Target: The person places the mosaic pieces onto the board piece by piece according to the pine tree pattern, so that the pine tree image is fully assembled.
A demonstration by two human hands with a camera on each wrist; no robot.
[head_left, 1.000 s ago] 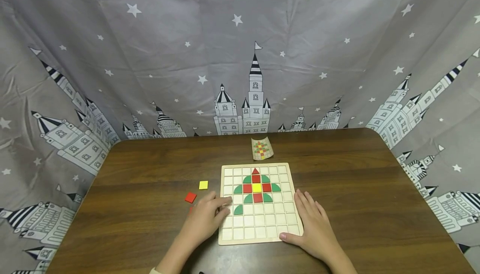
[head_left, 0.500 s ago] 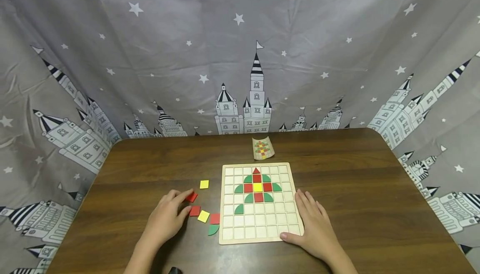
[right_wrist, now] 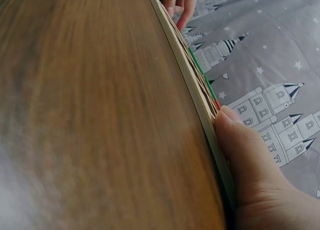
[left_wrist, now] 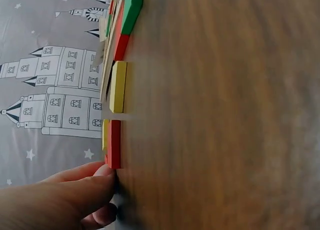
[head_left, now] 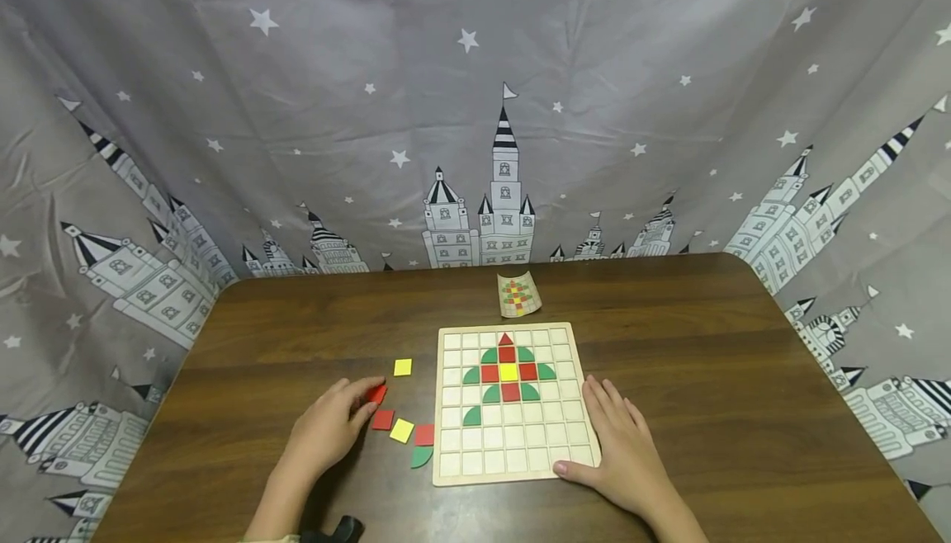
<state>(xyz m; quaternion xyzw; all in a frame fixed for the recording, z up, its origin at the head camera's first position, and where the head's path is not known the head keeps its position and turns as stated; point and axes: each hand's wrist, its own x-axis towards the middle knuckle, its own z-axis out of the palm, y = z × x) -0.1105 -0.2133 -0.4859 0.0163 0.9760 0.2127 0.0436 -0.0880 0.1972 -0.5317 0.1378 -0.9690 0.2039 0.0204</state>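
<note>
My left hand (head_left: 323, 427) is left of the board, with thumb and fingertips pinching a red square tile (head_left: 377, 394) that they partly cover. In the left wrist view the thumb lies in front of it, beside another red square tile (left_wrist: 114, 144). A wooden grid board (head_left: 546, 427) bears red, yellow and green pieces, with a red triangle at the top. My right hand (head_left: 627, 452) rests along the board's right edge, fingers straight. Its thumb (right_wrist: 250, 155) presses on the rim near the front corner.
Near the left hand lie a yellow tile (head_left: 403, 367), a second yellow tile (head_left: 402, 431), a red tile (head_left: 424, 435) and a green quarter-circle (head_left: 421, 456). A small pattern card (head_left: 518, 295) stands behind the board. A grey castle curtain (head_left: 327, 114) hangs past the table's far edge.
My left hand has moved from the board's left edge leftward to the loose tiles and taken hold of the red square. The right hand has stayed at the board.
</note>
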